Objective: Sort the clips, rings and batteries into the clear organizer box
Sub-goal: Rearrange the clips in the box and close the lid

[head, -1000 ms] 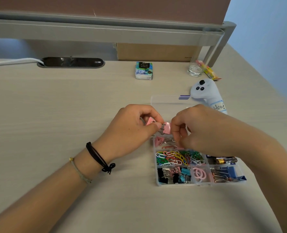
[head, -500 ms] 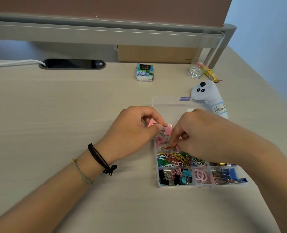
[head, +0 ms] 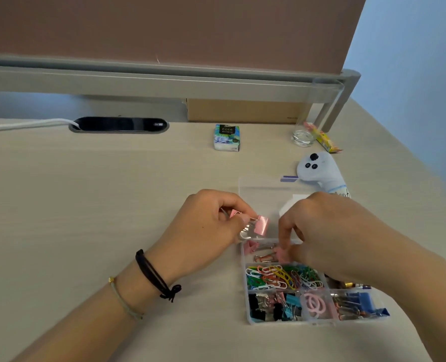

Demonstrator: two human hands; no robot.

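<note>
The clear organizer box [head: 318, 322] lies on the desk at lower right, its open lid [head: 261, 194] flat behind it. My left hand [head: 203, 231] grips pink binder clips [head: 340, 226] just left of the box's far corner. My right hand [head: 321, 231] reaches down into the far compartment, its fingertips at a pink binder clip [head: 280, 253] there; whether it pinches it is hidden. Other compartments hold colored paper clips [head: 279, 276], black and teal binder clips [head: 274, 307], pink rings [head: 314, 304], blue binder clips [head: 360, 305] and batteries [head: 347, 284].
A white controller [head: 318, 171] lies behind the lid. Further back stand a tissue pack [head: 226, 137], a glass jar [head: 302, 137], a yellow candy wrapper [head: 323, 138] and a cardboard box [head: 242, 109] under the shelf. A cable slot [head: 119, 124] is at back left.
My right hand has dropped from the clip in my left hand into the box's far compartment. My left hand stays in place with its pink clips.
</note>
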